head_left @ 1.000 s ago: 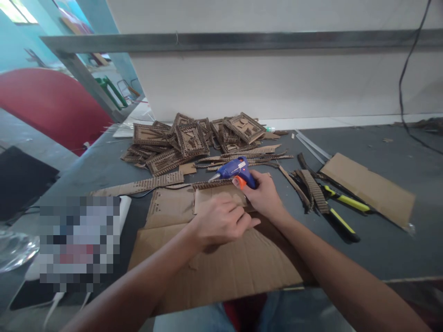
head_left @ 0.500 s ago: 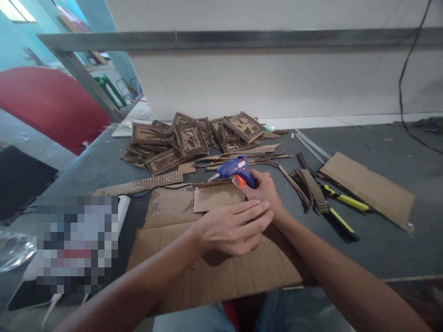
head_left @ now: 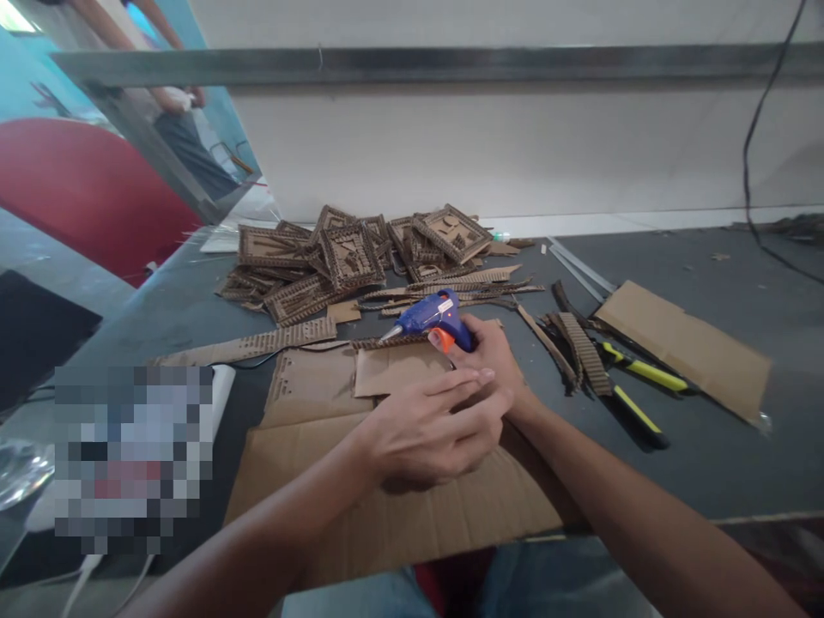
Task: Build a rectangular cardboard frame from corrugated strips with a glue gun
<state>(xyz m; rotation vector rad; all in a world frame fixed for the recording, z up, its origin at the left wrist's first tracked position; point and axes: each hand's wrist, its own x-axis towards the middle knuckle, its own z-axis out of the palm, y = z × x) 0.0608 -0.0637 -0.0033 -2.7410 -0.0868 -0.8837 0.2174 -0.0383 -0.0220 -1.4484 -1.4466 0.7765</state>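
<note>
My right hand [head_left: 493, 360] is wrapped round the handle of a blue glue gun [head_left: 430, 316] with an orange trigger, its nozzle pointing left over a thin corrugated strip [head_left: 386, 342]. My left hand [head_left: 433, 425] lies against my right wrist, fingers stretched out and held together, nothing in it. Under both hands sits a small cardboard piece [head_left: 394, 367] on a large flat cardboard sheet [head_left: 399, 498].
A pile of cardboard frames [head_left: 351, 253] and loose strips lies behind the glue gun. Yellow-handled tools [head_left: 634, 390] and a cardboard panel [head_left: 688, 348] are at right. A blurred-out object [head_left: 132, 455] sits at left. A person stands beyond the table at far upper left.
My left hand lifted off the small cardboard piece, uncurled its fingers and moved right against my right wrist. The glue gun barely moved. A person came into view at upper left.
</note>
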